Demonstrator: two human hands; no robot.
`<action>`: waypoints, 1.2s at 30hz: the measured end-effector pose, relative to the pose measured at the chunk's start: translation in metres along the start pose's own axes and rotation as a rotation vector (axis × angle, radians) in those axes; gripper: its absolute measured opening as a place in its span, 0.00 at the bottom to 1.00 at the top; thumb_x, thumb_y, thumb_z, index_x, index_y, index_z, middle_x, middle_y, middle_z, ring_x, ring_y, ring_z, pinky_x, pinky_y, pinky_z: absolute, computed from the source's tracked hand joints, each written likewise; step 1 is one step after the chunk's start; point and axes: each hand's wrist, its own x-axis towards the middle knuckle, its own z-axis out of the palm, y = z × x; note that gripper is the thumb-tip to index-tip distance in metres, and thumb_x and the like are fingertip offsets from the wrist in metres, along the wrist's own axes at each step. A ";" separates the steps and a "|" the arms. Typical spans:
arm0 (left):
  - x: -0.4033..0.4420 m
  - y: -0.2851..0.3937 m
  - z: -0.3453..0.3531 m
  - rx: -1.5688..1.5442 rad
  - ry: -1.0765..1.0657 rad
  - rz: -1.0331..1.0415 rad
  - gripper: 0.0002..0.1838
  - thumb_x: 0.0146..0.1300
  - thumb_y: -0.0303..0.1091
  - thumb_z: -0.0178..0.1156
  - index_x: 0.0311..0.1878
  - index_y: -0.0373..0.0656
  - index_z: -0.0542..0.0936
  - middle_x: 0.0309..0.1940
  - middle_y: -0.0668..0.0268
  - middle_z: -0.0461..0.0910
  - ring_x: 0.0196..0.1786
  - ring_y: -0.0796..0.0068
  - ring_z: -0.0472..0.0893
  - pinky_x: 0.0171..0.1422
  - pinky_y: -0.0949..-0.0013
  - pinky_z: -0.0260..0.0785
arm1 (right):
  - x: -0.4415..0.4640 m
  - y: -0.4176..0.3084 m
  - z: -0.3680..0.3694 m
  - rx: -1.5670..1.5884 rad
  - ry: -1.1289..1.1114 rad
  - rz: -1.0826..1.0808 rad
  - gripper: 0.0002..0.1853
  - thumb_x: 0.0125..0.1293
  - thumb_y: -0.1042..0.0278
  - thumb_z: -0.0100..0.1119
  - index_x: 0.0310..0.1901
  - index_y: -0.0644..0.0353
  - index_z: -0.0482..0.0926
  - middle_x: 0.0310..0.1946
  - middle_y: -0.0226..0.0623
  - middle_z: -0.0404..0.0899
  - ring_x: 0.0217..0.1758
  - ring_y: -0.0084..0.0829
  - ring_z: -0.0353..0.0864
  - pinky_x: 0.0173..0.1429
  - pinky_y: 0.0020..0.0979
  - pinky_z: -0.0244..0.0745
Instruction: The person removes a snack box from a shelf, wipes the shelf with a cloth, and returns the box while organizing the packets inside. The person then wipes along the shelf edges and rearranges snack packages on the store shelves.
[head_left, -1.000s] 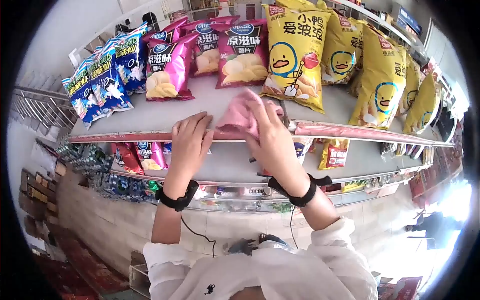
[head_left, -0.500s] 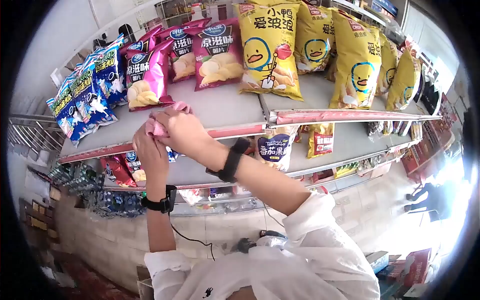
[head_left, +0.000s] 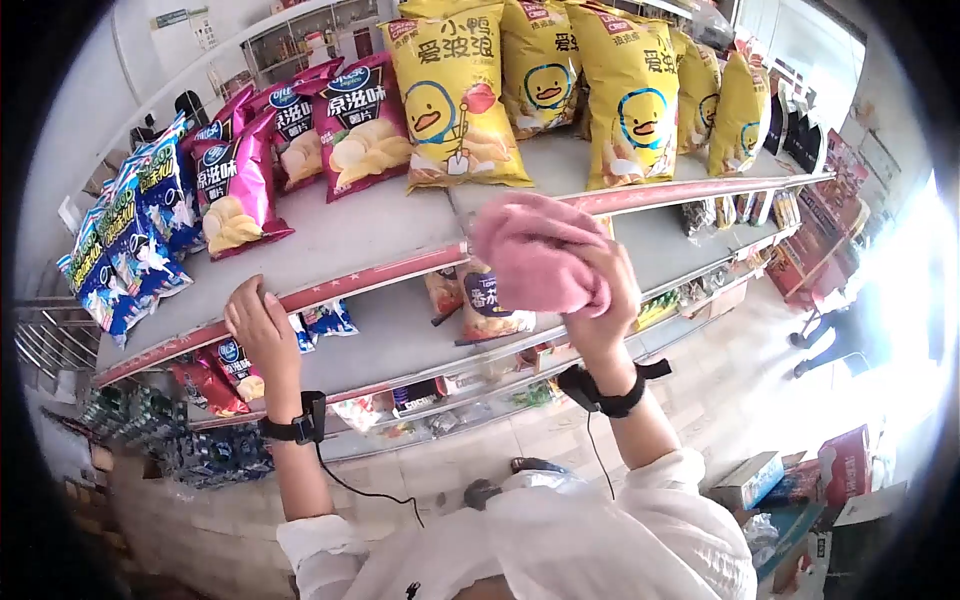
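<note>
My right hand (head_left: 612,300) holds a crumpled pink cloth (head_left: 540,255) in front of the upper shelf's red edge. My left hand (head_left: 262,325) is at the left part of that edge (head_left: 360,283), palm down, fingers apart, holding nothing. Behind it on the upper shelf (head_left: 330,235) stand pink chip bags (head_left: 236,190) and blue snack bags (head_left: 125,262). Large yellow chip bags (head_left: 455,100) stand behind the cloth and to its right.
On the lower shelf are a white and purple bag (head_left: 490,305), red bags (head_left: 208,385) and small blue packs (head_left: 330,318). Wrapped bottles (head_left: 225,450) stand at the lower left. Cartons (head_left: 845,465) lie at the lower right. A person's legs (head_left: 825,335) show at the right.
The hands were together at the left edge of the shelf. My right hand has moved right with the cloth, away from my left hand. The view has shifted, with the bags further left.
</note>
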 end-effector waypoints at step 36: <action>0.056 0.235 0.058 -0.520 -0.202 0.354 0.13 0.53 0.39 0.67 0.38 0.43 0.78 0.37 0.65 0.75 0.44 0.61 0.74 0.52 0.59 0.62 | 0.004 0.143 -0.071 -0.084 0.075 0.213 0.17 0.44 0.85 0.54 0.40 0.65 0.78 0.47 0.46 0.79 0.52 0.43 0.77 0.57 0.33 0.70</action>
